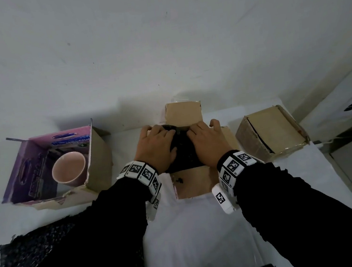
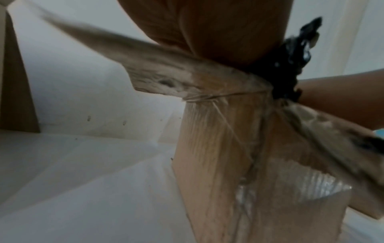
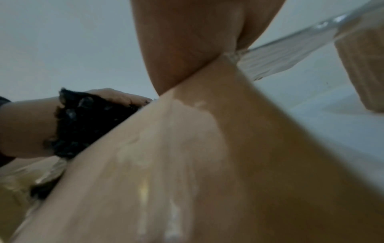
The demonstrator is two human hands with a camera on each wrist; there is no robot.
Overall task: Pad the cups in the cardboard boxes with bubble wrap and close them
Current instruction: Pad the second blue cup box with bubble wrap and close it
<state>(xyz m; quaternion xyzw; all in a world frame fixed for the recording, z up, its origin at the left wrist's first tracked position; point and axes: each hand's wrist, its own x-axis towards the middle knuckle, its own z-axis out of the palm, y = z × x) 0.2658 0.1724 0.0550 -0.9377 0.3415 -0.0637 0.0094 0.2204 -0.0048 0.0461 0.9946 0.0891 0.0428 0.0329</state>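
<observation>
An open cardboard box (image 1: 182, 114) stands at the table's middle with its flaps spread out. Black bubble wrap (image 1: 183, 154) fills its opening and hides whatever is inside. My left hand (image 1: 156, 145) and right hand (image 1: 204, 141) lie side by side on the wrap, fingers spread and pressing down. In the left wrist view my palm (image 2: 218, 32) sits over a box corner (image 2: 218, 148) with the black wrap (image 2: 290, 65) beside it. The right wrist view shows a flap (image 3: 187, 148) close up, with the wrap (image 3: 83, 125) under my left hand (image 3: 27, 126).
At the left an open box with a purple lining (image 1: 98, 155) holds a pink cup (image 1: 68, 167), with no wrap in it. A closed cardboard box (image 1: 271, 131) stands at the right. A loose black bubble wrap sheet (image 1: 31, 255) lies near left. A wall rises behind.
</observation>
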